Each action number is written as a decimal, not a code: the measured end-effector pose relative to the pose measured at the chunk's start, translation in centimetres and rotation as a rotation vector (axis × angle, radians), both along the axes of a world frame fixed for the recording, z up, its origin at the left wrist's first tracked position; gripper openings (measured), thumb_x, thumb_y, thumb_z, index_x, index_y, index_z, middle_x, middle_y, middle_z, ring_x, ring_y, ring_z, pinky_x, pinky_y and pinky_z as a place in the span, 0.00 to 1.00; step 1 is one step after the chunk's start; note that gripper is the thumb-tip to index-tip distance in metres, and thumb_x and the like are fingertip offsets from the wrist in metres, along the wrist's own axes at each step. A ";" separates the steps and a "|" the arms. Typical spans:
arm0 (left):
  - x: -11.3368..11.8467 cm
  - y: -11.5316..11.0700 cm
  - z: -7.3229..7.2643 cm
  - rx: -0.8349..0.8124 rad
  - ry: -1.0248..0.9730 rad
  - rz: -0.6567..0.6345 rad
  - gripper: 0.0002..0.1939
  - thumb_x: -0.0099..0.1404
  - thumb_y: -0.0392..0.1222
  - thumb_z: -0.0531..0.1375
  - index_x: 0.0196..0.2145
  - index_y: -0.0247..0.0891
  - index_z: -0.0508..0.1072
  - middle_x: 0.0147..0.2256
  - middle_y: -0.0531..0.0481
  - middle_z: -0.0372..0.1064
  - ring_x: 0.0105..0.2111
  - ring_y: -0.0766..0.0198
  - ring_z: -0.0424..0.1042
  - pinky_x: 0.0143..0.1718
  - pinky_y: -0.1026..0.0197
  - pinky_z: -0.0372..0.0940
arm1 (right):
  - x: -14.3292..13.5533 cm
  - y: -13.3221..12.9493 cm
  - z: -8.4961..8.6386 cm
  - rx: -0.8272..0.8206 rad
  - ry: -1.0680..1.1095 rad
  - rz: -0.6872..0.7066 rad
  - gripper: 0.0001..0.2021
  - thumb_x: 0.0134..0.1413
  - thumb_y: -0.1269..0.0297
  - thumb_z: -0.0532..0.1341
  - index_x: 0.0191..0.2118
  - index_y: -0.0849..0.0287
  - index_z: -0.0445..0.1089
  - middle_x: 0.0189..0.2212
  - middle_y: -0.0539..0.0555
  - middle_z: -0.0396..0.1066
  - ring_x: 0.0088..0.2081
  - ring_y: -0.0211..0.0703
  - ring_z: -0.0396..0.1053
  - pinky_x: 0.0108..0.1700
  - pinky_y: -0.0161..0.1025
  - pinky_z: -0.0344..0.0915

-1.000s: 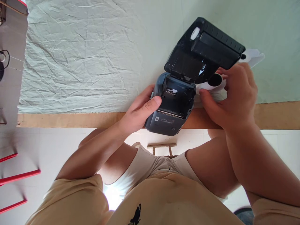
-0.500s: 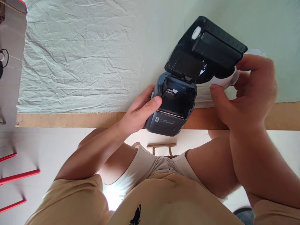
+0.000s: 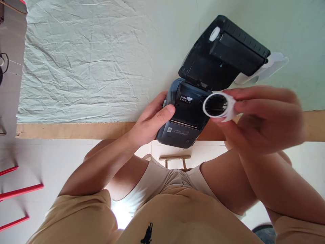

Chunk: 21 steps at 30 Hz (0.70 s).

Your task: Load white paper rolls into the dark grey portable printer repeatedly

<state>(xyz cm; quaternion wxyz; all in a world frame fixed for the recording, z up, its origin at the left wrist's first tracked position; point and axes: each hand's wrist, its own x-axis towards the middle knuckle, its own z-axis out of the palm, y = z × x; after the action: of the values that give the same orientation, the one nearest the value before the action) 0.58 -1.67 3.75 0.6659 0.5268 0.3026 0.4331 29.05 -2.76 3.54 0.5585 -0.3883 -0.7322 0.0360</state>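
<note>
A dark label printer is tilted at the table's near edge, its lid swung open away from me and its inner bay exposed. My left hand grips the printer's left side, thumb over the rim. Between the thumb and fingers of my right hand is a small white roll with a dark hollow core facing me. The roll is at the right edge of the printer's bay; whether it touches the printer I cannot tell. My right hand is slightly blurred.
White paper or backing strip lies on the cloth behind the lid. A pale green wrinkled cloth covers the table, whose wooden edge runs in front of me. Red metal bars stand at the lower left, and a wooden stool is below.
My right hand has brought the white roll from behind the lid's right side toward me and left, to the bay, turning its core into view. The left hand and printer stay nearly still.
</note>
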 end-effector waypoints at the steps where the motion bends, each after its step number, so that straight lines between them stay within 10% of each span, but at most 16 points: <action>1: 0.0 0.0 0.0 0.008 0.010 0.000 0.30 0.87 0.73 0.67 0.64 0.48 0.90 0.52 0.45 0.91 0.48 0.49 0.89 0.48 0.50 0.84 | -1.0 0.2 0.2 0.111 -0.026 -0.004 0.09 0.73 0.62 0.82 0.49 0.43 0.84 0.51 0.48 0.94 0.43 0.49 0.93 0.41 0.49 0.92; 15: -0.2 0.1 0.0 0.000 0.078 -0.015 0.37 0.81 0.82 0.69 0.62 0.47 0.87 0.56 0.44 0.91 0.56 0.42 0.89 0.55 0.45 0.84 | -6.1 0.2 1.9 0.121 -0.058 -0.099 0.18 0.73 0.84 0.72 0.48 0.46 0.82 0.49 0.48 0.94 0.51 0.49 0.95 0.55 0.48 0.94; 21: -0.4 0.1 0.0 0.012 0.060 -0.044 0.34 0.83 0.79 0.69 0.64 0.47 0.86 0.56 0.44 0.89 0.55 0.44 0.88 0.54 0.47 0.82 | -6.2 0.1 2.2 0.086 -0.149 -0.214 0.15 0.74 0.79 0.75 0.46 0.45 0.84 0.46 0.48 0.94 0.45 0.52 0.94 0.44 0.52 0.89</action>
<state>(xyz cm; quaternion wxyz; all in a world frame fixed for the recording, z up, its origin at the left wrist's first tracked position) 0.21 -1.53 3.76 0.6626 0.5499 0.3084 0.4042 22.89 -2.62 5.70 0.5195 -0.4413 -0.7269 -0.0840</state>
